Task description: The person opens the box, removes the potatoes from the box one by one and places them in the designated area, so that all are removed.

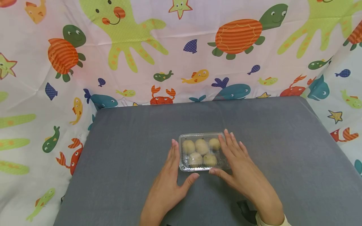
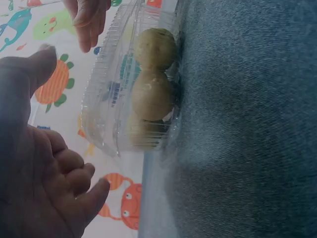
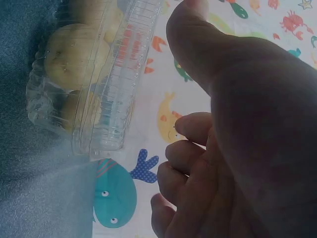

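A clear plastic clamshell box lies on the grey table, with several pale yellow round pieces, like small potatoes, showing through its lid. My left hand is at the box's left side, its fingers straight and its thumb out near the front edge. On the other side, my right hand has spread fingers over the right edge, covering part of that end. Both wrist views show a gap between the palm and the ribbed plastic wall. Neither hand grips anything.
Grey cloth covers the table around the box. A white curtain printed with sea animals hangs behind and along both sides. Something small and black shows by the right wrist, near a light sleeve cuff.
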A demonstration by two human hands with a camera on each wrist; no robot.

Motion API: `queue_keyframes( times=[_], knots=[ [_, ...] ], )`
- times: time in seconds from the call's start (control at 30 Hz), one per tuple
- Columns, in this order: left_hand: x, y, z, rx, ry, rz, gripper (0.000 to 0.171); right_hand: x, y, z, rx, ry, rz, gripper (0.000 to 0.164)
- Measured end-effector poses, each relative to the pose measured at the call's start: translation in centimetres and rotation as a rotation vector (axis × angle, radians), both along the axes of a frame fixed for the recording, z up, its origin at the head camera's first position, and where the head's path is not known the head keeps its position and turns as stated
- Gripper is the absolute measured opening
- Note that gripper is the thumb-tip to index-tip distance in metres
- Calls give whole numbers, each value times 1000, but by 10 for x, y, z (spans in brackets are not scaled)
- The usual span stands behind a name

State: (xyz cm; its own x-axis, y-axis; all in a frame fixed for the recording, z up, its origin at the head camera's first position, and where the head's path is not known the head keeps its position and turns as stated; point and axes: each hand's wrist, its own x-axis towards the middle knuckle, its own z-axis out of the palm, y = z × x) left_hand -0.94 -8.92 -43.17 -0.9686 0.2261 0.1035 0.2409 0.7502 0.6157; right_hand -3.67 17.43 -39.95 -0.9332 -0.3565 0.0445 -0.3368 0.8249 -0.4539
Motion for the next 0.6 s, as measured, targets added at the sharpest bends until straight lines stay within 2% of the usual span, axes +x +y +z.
queue_keyframes(
  times=[0.17,0.27,0.47,0.6],
  knots=[
    [0,-4,-5,101,-132,-16,110,1,1,0,-13,-24,-4,114],
    [0,-7,-7,127,-166,-10,104,2,1,-1,-19,-38,-6,114],
    [0,-10,-12,125,-106,4,91,2,2,-3,-20,-45,-14,114],
    [-1,-11,-14,138,-100,20,87,3,3,-5,-25,-42,-8,115]
  ],
)
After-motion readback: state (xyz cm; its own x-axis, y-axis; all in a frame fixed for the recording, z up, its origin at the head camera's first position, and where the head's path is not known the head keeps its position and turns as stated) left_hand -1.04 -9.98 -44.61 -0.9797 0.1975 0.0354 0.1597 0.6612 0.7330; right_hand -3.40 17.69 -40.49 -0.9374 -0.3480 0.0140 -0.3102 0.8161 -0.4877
